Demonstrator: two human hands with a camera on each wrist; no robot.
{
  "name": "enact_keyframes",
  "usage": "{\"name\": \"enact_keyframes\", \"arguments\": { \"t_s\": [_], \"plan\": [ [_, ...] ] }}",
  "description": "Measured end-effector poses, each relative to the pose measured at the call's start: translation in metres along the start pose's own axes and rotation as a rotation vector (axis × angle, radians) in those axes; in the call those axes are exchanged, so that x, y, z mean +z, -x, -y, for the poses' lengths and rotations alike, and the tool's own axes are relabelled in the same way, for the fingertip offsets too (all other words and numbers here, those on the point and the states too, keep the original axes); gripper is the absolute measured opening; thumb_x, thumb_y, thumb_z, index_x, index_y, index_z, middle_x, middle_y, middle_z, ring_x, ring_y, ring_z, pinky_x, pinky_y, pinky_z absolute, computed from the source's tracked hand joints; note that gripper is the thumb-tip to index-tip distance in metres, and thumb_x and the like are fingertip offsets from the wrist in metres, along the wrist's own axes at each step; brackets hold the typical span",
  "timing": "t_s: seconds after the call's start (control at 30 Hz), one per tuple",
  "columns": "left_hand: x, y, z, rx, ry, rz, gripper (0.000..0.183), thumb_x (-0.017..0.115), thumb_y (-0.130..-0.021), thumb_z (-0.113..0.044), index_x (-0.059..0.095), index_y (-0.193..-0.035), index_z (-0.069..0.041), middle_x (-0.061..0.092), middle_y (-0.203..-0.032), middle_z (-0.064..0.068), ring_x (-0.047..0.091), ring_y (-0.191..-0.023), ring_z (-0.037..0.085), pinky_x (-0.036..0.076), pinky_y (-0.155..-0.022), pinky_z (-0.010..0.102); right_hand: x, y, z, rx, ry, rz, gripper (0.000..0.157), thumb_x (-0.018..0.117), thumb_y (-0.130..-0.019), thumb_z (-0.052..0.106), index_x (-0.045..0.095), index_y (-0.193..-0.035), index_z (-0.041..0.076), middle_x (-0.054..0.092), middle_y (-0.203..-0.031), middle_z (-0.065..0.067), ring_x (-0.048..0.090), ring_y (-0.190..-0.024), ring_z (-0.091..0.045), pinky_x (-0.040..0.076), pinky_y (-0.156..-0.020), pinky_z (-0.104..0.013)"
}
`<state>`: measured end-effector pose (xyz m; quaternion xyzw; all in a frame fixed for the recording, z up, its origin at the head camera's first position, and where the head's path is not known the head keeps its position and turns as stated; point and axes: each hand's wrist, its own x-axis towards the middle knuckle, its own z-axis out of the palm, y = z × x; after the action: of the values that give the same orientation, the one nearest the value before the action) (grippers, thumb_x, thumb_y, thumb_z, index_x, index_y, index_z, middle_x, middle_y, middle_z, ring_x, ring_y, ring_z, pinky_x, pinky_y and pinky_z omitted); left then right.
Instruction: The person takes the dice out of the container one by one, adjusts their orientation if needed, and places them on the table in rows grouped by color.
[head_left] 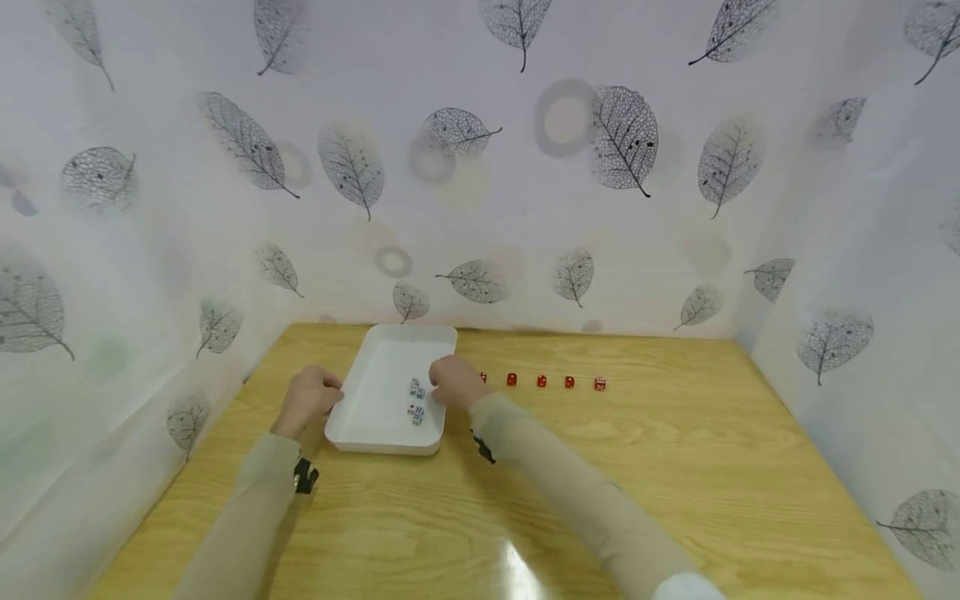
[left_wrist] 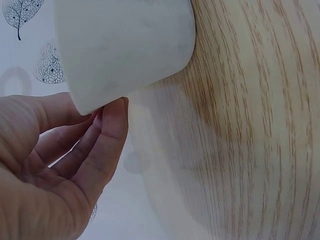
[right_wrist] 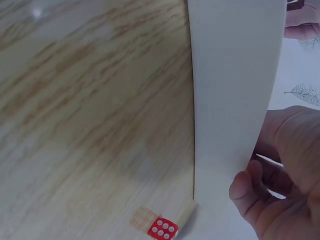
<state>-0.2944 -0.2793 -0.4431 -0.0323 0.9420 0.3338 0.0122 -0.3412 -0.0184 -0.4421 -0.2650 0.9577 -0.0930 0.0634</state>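
Note:
A white rectangular tray (head_left: pixel 382 358) lies on the table with two small clusters of white dice (head_left: pixel 416 414) inside, in its right half. My left hand (head_left: pixel 309 398) pinches the tray's left rim between thumb and fingers, as the left wrist view shows on the pale wall (left_wrist: pixel 125 45). At the opposite side, my right hand (head_left: pixel 457 382) has its curled fingers on the right rim. In the right wrist view its fingertips (right_wrist: pixel 241 186) overlap the tray's outer wall. A red die (right_wrist: pixel 163 228) with six white pips sits close to that wall.
Several red dice (head_left: pixel 542 381) form a row to the right of the tray, the nearest partly hidden by my right hand. Wood-grain table (head_left: pixel 675 467) extends to the right and front. A leaf-patterned white sheet (head_left: pixel 525 208) encloses the back and sides.

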Motion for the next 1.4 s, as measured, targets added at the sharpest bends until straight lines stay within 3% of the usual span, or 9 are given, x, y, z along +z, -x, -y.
{"name": "enact_keyframes", "arguments": {
  "t_s": [0.27,0.6,0.8,1.1,1.4],
  "plan": [
    [0.002,0.000,-0.002,0.000,0.008,0.008,0.023,0.058,-0.086,-0.003,0.068,-0.102,0.011,0.069,-0.095,0.024,0.063,-0.073,0.023,0.052,-0.059,0.031,0.004,0.000,0.005,0.015,0.157,0.019,0.010,0.068,-0.089,0.013,0.067,-0.098,0.009,0.067,-0.090,-0.003,0.061,-0.085,-0.017,0.052,-0.079,-0.027],
    [0.002,-0.003,-0.001,0.001,0.013,0.014,0.022,0.058,-0.086,-0.002,0.068,-0.101,0.011,0.069,-0.095,0.025,0.064,-0.074,0.024,0.052,-0.059,0.031,0.007,0.001,0.001,0.007,0.152,-0.021,0.005,0.068,-0.089,0.015,0.070,-0.091,0.011,0.069,-0.086,-0.001,0.061,-0.082,-0.016,0.052,-0.078,-0.027],
    [-0.003,-0.007,-0.004,-0.002,0.003,0.019,0.023,0.057,-0.088,-0.002,0.067,-0.103,0.011,0.068,-0.098,0.026,0.064,-0.077,0.026,0.052,-0.061,0.032,0.005,0.000,-0.004,0.036,-0.085,-0.050,0.007,0.069,-0.086,0.015,0.072,-0.089,0.010,0.067,-0.085,0.000,0.058,-0.078,-0.014,0.050,-0.071,-0.024],
    [-0.002,-0.003,-0.002,-0.024,-0.006,0.023,0.022,0.059,-0.087,-0.003,0.067,-0.102,0.011,0.069,-0.097,0.025,0.064,-0.075,0.025,0.053,-0.061,0.032,0.011,0.006,-0.014,0.025,-0.358,-0.128,0.018,0.070,-0.084,0.018,0.070,-0.099,0.008,0.068,-0.096,-0.003,0.059,-0.084,-0.014,0.051,-0.078,-0.026],
    [-0.003,0.001,0.000,-0.020,-0.003,0.014,0.023,0.059,-0.086,-0.003,0.068,-0.102,0.011,0.069,-0.099,0.027,0.065,-0.075,0.025,0.053,-0.061,0.033,0.012,0.021,-0.029,0.006,-0.570,-0.303,0.014,0.065,-0.085,0.011,0.067,-0.098,0.007,0.068,-0.092,-0.004,0.061,-0.084,-0.013,0.052,-0.076,-0.025]
  ]
}}
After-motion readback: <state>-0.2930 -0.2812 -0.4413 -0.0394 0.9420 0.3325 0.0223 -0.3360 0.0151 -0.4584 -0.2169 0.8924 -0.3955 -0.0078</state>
